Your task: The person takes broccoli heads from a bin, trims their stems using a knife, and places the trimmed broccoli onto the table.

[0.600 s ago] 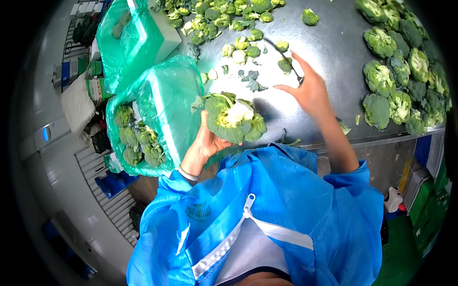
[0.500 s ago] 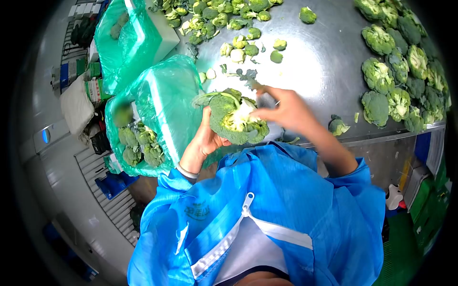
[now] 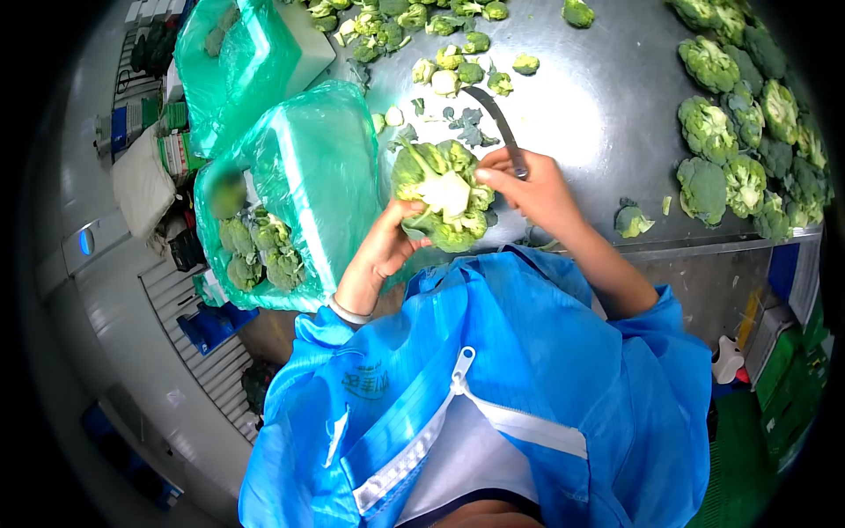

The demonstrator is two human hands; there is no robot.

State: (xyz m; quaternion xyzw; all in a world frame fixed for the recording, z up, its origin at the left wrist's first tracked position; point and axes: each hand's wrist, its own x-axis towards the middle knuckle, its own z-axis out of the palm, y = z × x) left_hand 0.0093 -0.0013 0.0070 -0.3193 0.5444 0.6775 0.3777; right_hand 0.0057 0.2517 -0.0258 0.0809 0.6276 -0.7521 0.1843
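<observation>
A head of broccoli (image 3: 446, 195) is held in my left hand (image 3: 384, 242), with its pale cut stem turned up toward me. The fingers wrap its left and lower side. Close on its right, my right hand (image 3: 534, 187) grips a knife (image 3: 498, 119) by the handle. The dark curved blade points up and away over the metal table. My right fingertips are at the edge of the broccoli; whether they touch it I cannot tell. Small trimmed florets (image 3: 447, 81) and leaf scraps (image 3: 469, 126) lie just beyond the blade.
Many broccoli heads (image 3: 704, 189) are piled along the right of the metal table (image 3: 607, 106). On the left stands a container lined with a green plastic bag (image 3: 308, 194), with several heads (image 3: 260, 251) inside. Another green bag (image 3: 233, 79) is behind it. A broccoli piece (image 3: 632, 220) lies near the table's front edge.
The broccoli has been tilted so its cut stem faces me more fully. My right hand has slowed from a blur, and the knife blade now shows clearly, pointing away from me.
</observation>
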